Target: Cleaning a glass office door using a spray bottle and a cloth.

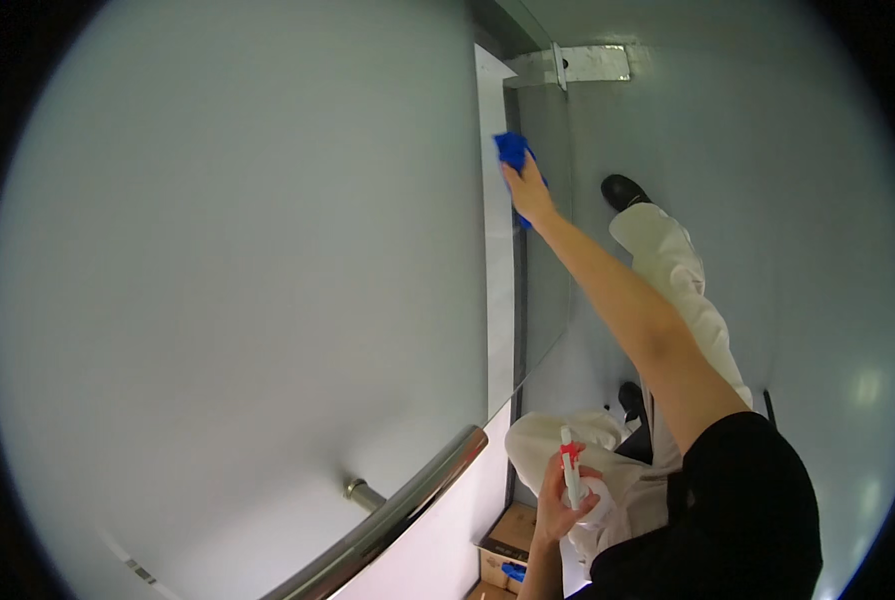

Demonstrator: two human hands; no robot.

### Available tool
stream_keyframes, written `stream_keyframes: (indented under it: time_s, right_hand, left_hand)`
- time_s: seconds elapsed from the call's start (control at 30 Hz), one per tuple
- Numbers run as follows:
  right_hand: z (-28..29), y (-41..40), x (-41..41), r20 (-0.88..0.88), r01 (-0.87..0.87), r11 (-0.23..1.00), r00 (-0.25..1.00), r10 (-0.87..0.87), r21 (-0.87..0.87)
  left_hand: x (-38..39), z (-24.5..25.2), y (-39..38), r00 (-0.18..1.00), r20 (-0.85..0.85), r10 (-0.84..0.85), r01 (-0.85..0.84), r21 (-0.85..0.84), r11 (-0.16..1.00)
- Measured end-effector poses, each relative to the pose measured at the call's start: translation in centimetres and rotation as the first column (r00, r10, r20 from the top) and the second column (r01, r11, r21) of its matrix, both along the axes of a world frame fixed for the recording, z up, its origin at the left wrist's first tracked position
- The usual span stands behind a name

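Note:
Reaching far forward, my right hand [528, 191] is closed on a blue cloth [512, 150], which lies against the white strip [498, 225] beside the dark edge of a large glass panel [267, 225]. Low in the view, my left hand [563, 499] holds a white spray bottle [596, 504] with a red part at its trigger head [570, 457], close to my bent knee. The fingers wrap around the bottle's upper part. How firmly the cloth presses on the surface cannot be told.
A shiny tubular metal handle [417, 499] stands out from the panel at lower left. Cardboard boxes [513, 529] are at the bottom, with another blue cloth [515, 572] by them. A metal plate fitting [597, 64] sits on the grey floor [792, 187] near a black shoe [623, 192].

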State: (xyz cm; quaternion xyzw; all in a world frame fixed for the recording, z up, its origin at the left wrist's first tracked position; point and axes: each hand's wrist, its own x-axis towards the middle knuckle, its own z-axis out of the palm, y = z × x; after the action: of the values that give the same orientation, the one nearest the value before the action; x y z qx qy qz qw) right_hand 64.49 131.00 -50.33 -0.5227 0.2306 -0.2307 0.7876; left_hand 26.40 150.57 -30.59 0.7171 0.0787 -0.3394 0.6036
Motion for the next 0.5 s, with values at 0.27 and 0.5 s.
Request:
stream_keyframes:
  time_s: [0.27,0.5]
  right_hand:
    - [-4.3,-2.0,-0.3,-0.023,0.156,0.987,0.987,-0.157,-0.038]
    - [7.9,3.3,-1.9,0.075,0.094,0.964,0.994,-0.078,-0.247]
  left_hand:
    - [2.0,-0.4,-2.8,0.94,0.006,-0.341,0.339,0.092,0.936]
    - [3.4,2.0,-2.1,0.918,-0.05,-0.393,0.396,0.148,0.906]
